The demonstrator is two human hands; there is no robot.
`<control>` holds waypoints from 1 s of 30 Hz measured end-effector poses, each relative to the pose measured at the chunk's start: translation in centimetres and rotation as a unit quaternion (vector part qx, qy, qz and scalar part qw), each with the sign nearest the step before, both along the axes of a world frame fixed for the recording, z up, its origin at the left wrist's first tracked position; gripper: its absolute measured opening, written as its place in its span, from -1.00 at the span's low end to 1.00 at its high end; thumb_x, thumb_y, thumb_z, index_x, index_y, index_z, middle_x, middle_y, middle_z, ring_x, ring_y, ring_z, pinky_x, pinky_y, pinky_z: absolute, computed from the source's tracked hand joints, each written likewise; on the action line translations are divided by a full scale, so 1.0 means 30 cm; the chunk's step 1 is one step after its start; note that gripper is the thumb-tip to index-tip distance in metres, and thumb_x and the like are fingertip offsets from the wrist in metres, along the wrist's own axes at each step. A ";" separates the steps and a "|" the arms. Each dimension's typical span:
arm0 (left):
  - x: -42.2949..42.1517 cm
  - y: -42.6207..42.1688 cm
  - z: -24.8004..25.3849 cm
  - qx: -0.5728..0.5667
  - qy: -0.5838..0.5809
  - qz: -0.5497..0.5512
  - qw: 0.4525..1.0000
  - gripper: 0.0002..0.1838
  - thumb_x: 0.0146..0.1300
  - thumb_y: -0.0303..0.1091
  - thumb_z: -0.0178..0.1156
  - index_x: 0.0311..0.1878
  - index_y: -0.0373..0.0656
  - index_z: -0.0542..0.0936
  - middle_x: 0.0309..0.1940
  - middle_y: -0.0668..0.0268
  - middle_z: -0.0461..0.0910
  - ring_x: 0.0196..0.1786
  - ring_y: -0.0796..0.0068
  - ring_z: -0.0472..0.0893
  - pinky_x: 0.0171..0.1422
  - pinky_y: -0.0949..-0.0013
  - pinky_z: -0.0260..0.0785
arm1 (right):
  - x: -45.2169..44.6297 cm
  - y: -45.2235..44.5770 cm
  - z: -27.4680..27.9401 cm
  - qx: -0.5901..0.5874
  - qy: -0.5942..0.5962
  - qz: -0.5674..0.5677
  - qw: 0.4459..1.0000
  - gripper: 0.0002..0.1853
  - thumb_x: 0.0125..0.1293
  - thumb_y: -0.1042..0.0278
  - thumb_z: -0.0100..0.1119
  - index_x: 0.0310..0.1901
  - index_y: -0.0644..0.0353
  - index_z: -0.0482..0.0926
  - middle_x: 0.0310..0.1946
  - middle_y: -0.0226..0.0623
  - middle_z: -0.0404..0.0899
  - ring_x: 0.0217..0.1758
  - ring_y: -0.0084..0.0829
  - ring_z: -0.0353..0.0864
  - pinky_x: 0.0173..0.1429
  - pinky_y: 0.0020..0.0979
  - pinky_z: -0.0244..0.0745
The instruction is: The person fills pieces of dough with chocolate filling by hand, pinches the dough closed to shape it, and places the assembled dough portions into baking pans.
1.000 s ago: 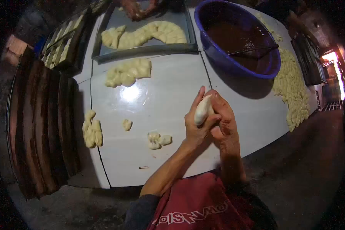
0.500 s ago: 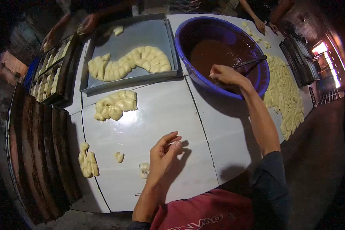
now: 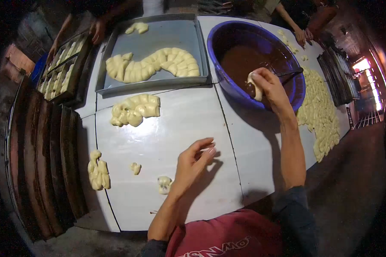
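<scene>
A pale, stretched dough piece (image 3: 256,88) hangs from the pinched fingers of my right hand (image 3: 266,82), over the near rim of the blue basin (image 3: 221,75). Brown filling (image 3: 240,60) lies in the basin, with a dark stick leaning on its right side. My left hand (image 3: 196,162) is above the white table (image 3: 158,145), fingers apart and nothing held. Just left of that wrist sits a small dough lump (image 3: 164,184). Farther left are another small lump (image 3: 135,168) and a dough cluster (image 3: 99,171).
A metal tray (image 3: 152,85) at the back holds a curved row of dough, with more dough (image 3: 137,110) before it. Many dough pieces (image 3: 317,111) spread at right. Dark stacked trays (image 3: 43,158) stand left. Other people's hands show at the far left and far right.
From hands together around a dough piece, my right hand went to the basin and my left opened over the table. Since the middle frame, my right hand has lifted slightly and hanging dough shows.
</scene>
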State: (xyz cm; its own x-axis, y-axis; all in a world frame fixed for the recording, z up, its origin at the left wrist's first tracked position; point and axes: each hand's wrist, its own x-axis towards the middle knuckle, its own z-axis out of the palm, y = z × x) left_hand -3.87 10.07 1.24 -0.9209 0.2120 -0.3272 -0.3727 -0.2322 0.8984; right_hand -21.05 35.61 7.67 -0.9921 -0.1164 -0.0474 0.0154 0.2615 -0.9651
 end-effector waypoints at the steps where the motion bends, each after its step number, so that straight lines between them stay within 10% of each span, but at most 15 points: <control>1: -0.013 0.019 0.018 0.009 0.006 -0.004 1.000 -0.55 0.43 -0.29 0.24 0.29 -0.29 0.51 0.15 0.09 0.62 0.16 0.27 0.63 0.23 0.25 0.49 | 0.027 -0.016 0.002 -0.068 0.005 -0.016 0.998 -0.81 0.47 0.22 0.17 -0.16 0.17 0.57 -0.32 -0.46 0.58 -0.30 -0.63 0.53 -0.21 -0.53 0.45; 8: -0.068 0.115 0.008 0.222 -0.005 0.060 0.973 -0.49 0.53 0.03 0.07 0.30 -0.18 0.53 0.20 0.25 0.58 0.23 0.38 0.58 0.20 0.21 0.47 | 0.307 -0.239 -0.040 -0.335 -0.109 0.033 0.935 -0.81 0.50 0.26 0.15 -0.02 0.19 0.51 -0.20 -0.36 0.61 -0.19 -0.60 0.63 -0.13 -0.54 0.61; 11: -0.023 0.065 0.009 0.248 -0.042 0.090 0.964 -0.53 0.50 -0.02 0.14 0.24 -0.18 0.56 -0.04 0.37 0.65 -0.05 0.54 0.62 0.08 0.35 0.52 | 0.383 -0.292 -0.133 -0.358 -0.123 0.036 0.925 -0.76 0.48 0.25 0.18 0.03 0.19 0.50 -0.16 -0.38 0.60 -0.14 -0.59 0.62 -0.03 -0.50 0.56; 16: 0.041 -0.058 -0.070 0.177 -0.061 0.185 0.965 -0.59 0.36 -0.22 0.34 0.14 -0.30 0.59 -0.12 0.25 0.67 -0.14 0.47 0.67 0.03 0.40 0.57 | 0.527 -0.359 -0.139 -0.137 -0.067 0.083 0.985 -0.45 0.21 0.49 0.39 0.25 0.20 0.46 0.15 -0.22 0.51 0.20 -0.36 0.56 0.23 -0.35 0.57; 19: 0.073 -0.100 -0.067 0.151 -0.043 0.207 0.966 -0.58 0.37 -0.24 0.34 0.15 -0.33 0.60 -0.10 0.22 0.69 -0.13 0.46 0.68 0.08 0.37 0.58 | 0.594 -0.434 -0.165 0.069 0.160 0.094 0.980 -0.38 0.23 0.45 0.39 0.34 0.21 0.44 0.43 -0.09 0.20 0.35 -0.14 0.47 0.29 -0.27 0.62; 27: 0.117 -0.138 -0.037 0.037 0.054 0.240 0.969 -0.59 0.35 -0.31 0.36 0.15 -0.36 0.64 -0.17 0.22 0.72 -0.20 0.53 0.67 0.01 0.43 0.59 | 0.634 -0.550 -0.251 0.106 0.221 0.002 0.969 -0.74 0.42 0.36 0.27 0.09 0.19 0.66 -0.09 -0.28 0.59 -0.09 -0.46 0.58 0.01 -0.37 0.53; 30: 0.124 -0.166 0.027 0.115 -0.002 0.207 0.972 -0.60 0.35 -0.29 0.37 0.14 -0.35 0.64 -0.19 0.23 0.72 -0.21 0.52 0.68 -0.02 0.40 0.61 | 0.637 -0.567 -0.222 -0.160 -0.065 0.022 0.985 -0.79 0.39 0.32 0.31 -0.03 0.21 0.67 -0.24 -0.41 0.61 -0.18 -0.58 0.56 -0.03 -0.47 0.48</control>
State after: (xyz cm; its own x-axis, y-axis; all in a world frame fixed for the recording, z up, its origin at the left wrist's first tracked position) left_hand -0.14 5.07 2.05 -0.9420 -0.1078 -0.3179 -0.2073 -0.5579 0.8036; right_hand -1.94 18.61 1.02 -0.9737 -0.1894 -0.1268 0.1392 -0.0533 -0.9888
